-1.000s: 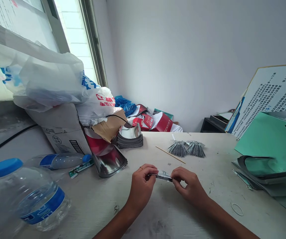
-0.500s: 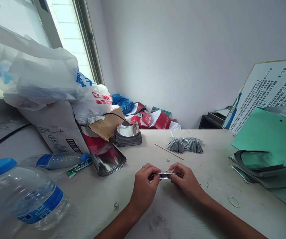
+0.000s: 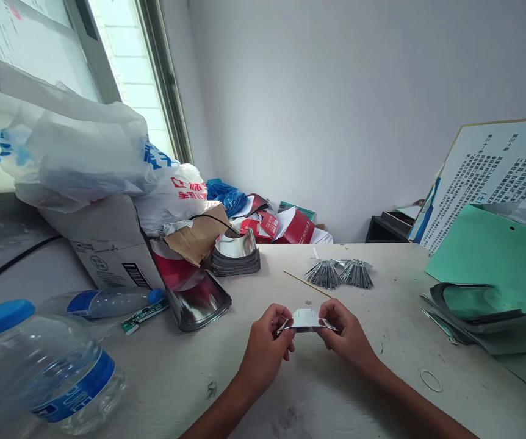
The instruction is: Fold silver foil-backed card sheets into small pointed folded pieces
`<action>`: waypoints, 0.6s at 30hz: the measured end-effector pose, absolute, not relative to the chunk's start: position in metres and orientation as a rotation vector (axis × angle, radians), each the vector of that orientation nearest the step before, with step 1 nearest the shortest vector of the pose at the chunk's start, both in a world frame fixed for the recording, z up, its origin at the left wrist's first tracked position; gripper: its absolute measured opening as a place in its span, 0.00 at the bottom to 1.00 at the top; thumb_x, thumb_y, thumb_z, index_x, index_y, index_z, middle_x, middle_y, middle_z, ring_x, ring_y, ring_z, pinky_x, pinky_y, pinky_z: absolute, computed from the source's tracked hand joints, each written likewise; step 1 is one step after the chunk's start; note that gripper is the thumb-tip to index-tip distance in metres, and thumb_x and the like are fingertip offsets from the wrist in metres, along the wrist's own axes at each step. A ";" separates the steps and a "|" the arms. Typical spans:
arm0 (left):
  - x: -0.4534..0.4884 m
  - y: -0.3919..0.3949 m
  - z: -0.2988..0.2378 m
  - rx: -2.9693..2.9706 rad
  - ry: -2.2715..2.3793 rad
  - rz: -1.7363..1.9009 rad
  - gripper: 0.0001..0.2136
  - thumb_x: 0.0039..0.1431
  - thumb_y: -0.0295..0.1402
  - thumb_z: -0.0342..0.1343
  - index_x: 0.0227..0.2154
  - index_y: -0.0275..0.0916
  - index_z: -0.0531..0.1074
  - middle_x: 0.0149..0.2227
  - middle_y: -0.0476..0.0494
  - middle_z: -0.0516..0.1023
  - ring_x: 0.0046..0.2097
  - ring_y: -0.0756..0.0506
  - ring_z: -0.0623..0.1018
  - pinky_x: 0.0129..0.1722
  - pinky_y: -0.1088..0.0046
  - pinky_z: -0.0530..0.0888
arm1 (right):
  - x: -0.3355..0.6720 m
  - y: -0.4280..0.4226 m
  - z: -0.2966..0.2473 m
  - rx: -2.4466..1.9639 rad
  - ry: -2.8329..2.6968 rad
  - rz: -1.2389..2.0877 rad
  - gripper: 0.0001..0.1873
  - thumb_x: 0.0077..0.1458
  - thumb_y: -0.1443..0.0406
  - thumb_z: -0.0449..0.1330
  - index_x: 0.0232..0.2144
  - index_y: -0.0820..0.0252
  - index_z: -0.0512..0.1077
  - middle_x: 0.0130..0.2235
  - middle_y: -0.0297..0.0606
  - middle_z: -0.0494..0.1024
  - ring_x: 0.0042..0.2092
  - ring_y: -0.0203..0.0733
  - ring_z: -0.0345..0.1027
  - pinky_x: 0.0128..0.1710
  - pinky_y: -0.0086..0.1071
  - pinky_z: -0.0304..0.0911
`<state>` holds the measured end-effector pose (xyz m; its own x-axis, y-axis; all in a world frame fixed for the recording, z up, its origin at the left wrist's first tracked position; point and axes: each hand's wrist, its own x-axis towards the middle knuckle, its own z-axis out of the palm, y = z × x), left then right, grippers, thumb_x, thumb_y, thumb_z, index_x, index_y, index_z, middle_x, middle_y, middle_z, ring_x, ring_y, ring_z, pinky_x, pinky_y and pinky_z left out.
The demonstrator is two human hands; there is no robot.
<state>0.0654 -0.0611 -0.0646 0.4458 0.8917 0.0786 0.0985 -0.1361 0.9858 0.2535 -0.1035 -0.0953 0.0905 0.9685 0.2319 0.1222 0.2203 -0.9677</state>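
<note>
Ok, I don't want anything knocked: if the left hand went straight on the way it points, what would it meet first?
Likely the thin wooden stick, just beyond the left hand and the folded silver piece it pinches; depth is unclear.

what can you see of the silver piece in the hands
The silver piece is a thin, shiny sheet, like foil-faced card, folded so a pale flap stands up in a low peak. It is held level above the table, pinched at one end by the left hand and at the other by the right hand.
</note>
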 end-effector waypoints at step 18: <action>0.063 -0.056 -0.064 1.276 0.838 0.865 0.13 0.51 0.35 0.56 0.39 0.37 0.65 0.22 0.52 0.73 0.20 0.49 0.74 0.18 0.78 0.65 | 0.252 -0.110 -0.089 -1.106 -1.309 0.959 0.10 0.57 0.60 0.59 0.38 0.57 0.64 0.29 0.32 0.70 0.25 0.33 0.56 0.23 0.27 0.53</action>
